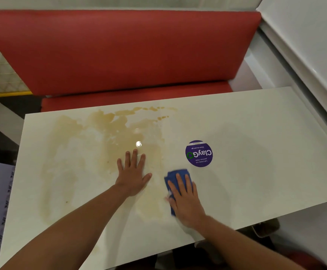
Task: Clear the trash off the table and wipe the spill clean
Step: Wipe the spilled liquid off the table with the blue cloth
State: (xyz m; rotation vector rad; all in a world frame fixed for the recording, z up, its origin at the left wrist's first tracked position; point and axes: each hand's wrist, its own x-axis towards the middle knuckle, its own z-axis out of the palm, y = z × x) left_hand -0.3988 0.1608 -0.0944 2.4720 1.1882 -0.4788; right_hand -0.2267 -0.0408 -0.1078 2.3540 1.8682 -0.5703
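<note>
Now, live at the table:
Right hand: the right hand point(186, 199) is lying flat on a folded blue cloth point(175, 179), fingers straight and slightly spread, pressing it down onto the white tabletop point(256, 172).
Cloth: it is sitting near the front edge, just right of the spill, with its far end poking out beyond the fingertips.
Left hand: the left hand point(133, 172) is resting palm-down on the bare surface, fingers stretched and fanned apart, gripping nothing.
Spill: a wide tan-brown smear point(100, 137) is spreading over the left half of the table, darkest along the far edge, and the left palm is sitting right on its paler right-hand part.
Sticker: a round purple "ClayGo" sticker point(198, 153) is lying just beyond the cloth, apart from it.
Backdrop: a red padded bench point(119, 51) is running along the far side.
</note>
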